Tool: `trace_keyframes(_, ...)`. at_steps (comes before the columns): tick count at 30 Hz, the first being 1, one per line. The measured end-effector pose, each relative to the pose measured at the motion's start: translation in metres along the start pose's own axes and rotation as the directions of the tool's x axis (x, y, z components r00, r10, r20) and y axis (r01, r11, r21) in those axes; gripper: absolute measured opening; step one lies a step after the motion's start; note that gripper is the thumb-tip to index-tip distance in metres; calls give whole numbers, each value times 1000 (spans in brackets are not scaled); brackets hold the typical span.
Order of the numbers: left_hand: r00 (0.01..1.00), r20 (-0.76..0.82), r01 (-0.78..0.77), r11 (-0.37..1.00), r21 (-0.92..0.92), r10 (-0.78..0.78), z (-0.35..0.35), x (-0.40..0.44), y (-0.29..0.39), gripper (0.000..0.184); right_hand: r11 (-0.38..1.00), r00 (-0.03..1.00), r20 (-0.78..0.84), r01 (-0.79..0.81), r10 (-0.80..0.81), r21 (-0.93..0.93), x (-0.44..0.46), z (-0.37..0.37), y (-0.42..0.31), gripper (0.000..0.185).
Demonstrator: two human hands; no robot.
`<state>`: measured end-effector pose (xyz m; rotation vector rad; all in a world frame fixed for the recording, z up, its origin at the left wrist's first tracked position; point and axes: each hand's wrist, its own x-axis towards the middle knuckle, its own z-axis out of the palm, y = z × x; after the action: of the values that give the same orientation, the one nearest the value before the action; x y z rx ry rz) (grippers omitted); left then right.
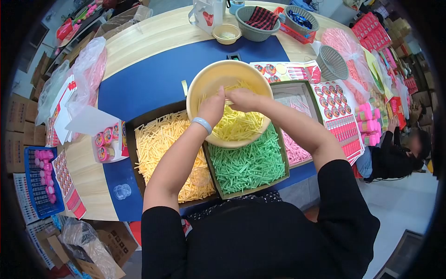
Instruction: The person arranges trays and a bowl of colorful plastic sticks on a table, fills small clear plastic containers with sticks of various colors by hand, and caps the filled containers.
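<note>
A cream-coloured bowl [194, 83] holds many short yellow sticks [239, 124]. It sits over the inner edges of two shallow boxes. Inside it, my left hand [213, 106] is closed, and my right hand [244, 99] is closed beside it with the fingers nearly meeting. Yellow sticks show around both hands, but what the fingers grip is hidden. Below the bowl, one box holds pale orange sticks [160, 139] and the other holds green sticks [246, 167]. A clear plastic cup [200, 176] lies on the orange sticks.
Pink sticks [295, 149] fill part of a box at right. Sticker sheets [332, 100] and pink-lidded jars [368, 125] lie beyond it. A grey basin [255, 32] and a small bowl [226, 35] stand at the back. Another clear cup [122, 191] is at left. A person [395, 156] sits at right.
</note>
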<state>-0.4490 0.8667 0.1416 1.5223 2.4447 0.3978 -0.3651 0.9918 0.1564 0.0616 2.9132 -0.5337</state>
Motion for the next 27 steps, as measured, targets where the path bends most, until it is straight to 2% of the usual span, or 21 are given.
trace_keyframes(5, 996, 39, -78, 996, -40, 79, 9, 4, -16, 30, 988, 996, -73, -34, 45, 154, -3, 4, 13, 16)
trace_keyframes(6, 984, 163, 122, 948, -292, -77, 7, 3, -19, 26, 889, 988, -2, -137, 153, 436, -3, 4, 18, 15)
trace_keyframes(7, 930, 315, 333, 803, -495, -191, 5, 2, -22, 23, 704, 968, 98, -237, 232, 670, -2, 3, 23, 15)
trace_keyframes(8, 841, 480, 529, 574, -626, -251, 4, 1, -24, 20, 450, 936, 219, -326, 275, 831, -1, 4, 27, 14)
trace_keyframes(9, 726, 642, 687, 288, -667, -246, 4, -1, -25, 17, 152, 896, 347, -397, 278, 905, 0, 7, 29, 13)
trace_keyframes(10, 725, 643, 688, 286, -666, -246, 5, -3, -22, 17, 151, 895, 349, -399, 278, 904, 1, 11, 26, 13)
trace_keyframes(14, 937, 310, 347, 523, -779, -159, 17, -6, 8, 22, -74, 914, 199, -185, 354, 980, 7, 36, -7, 12)
trace_keyframes(15, 937, 310, 347, 522, -779, -159, 19, -8, 12, 22, -74, 914, 200, -186, 354, 980, 6, 36, -12, 12)
trace_keyframes(19, 985, 20, 148, 781, -607, -172, 26, -15, 20, 30, -395, 828, 123, 126, 548, 910, 4, 32, -25, 9)
trace_keyframes(20, 985, 22, 150, 781, -606, -172, 24, -18, 23, 30, -397, 828, 124, 127, 547, 909, 4, 34, -24, 9)
trace_keyframes(24, 997, 50, 66, 951, -301, -53, 12, -26, 33, 40, -601, 860, 196, 150, 471, 785, 10, 44, -7, 10)
trace_keyframes(25, 997, 50, 65, 951, -301, -53, 13, -28, 32, 40, -601, 860, 196, 150, 471, 785, 9, 40, -7, 10)
trace_keyframes(27, 963, -211, 52, 886, -461, -166, 15, -31, 25, 40, -452, 812, 52, 269, 581, 851, 8, 32, -6, 12)
